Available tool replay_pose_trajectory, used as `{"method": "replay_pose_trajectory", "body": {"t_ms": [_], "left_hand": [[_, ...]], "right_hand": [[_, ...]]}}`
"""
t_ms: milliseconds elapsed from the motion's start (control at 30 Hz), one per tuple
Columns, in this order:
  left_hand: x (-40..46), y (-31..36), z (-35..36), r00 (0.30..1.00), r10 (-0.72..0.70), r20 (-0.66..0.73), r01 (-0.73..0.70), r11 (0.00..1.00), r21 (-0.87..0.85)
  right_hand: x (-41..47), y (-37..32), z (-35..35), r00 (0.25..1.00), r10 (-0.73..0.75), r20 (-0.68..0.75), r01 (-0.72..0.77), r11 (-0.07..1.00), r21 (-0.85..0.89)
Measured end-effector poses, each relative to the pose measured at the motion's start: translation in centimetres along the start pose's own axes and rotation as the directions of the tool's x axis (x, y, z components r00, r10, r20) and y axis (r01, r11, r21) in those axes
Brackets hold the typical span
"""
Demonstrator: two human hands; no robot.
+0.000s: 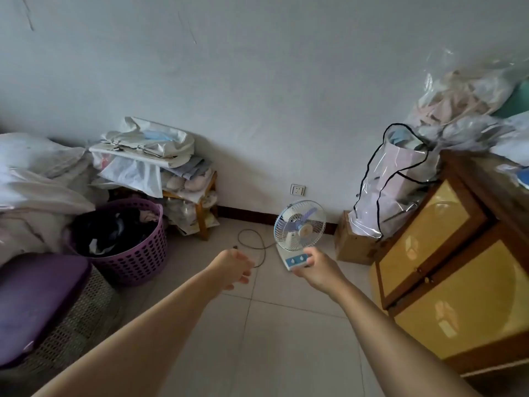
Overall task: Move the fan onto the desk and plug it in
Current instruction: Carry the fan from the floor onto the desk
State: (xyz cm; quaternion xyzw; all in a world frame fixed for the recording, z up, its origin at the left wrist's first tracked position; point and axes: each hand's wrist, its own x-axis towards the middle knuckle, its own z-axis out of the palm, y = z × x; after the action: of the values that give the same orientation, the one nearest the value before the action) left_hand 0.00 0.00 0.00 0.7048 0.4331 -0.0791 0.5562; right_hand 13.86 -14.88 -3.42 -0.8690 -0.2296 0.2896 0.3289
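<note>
The small table fan [299,226] is gripped at its base by the right hand [316,269] on the floor; the left hand [233,267], loosely curled and holding nothing, hovers near the unplugged cord [259,247]; lifting and plugging remain.

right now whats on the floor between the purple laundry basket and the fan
In the head view, the fan's dark cord loops over bare floor tiles between the purple basket and the fan; nothing else lies there.
</note>
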Motion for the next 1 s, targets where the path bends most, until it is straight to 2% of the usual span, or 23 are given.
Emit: {"method": "replay_pose_trajectory", "body": {"t_ms": [267, 567, 833, 1000], "left_hand": [[9.7, 2.8, -3.5, 1.0, -0.019, -0.004, 0.019, 0.999, -0.031], [22.9, 6.9, -5.7, 0.997, -0.046, 0.068, 0.046, 0.999, -0.001], [33.5, 8.2, -4.0, 0.989, -0.135, 0.059, 0.135, 0.991, 0.013], [40.4, 8.9, -0.7, 0.978, -0.204, 0.044, 0.205, 0.979, -0.012]], "right_hand": [[10.0, -1.8, 1.3, 0.998, 0.068, 0.004, -0.068, 0.997, -0.033], [22.2, -2.3, 2.0, 0.987, 0.149, -0.052, -0.146, 0.988, 0.05], [32.3, 0.5, 0.9, 0.981, 0.192, -0.03, -0.19, 0.98, 0.055], [39.6, 3.4, 0.6, 0.975, 0.211, 0.063, -0.215, 0.975, 0.062]]}}
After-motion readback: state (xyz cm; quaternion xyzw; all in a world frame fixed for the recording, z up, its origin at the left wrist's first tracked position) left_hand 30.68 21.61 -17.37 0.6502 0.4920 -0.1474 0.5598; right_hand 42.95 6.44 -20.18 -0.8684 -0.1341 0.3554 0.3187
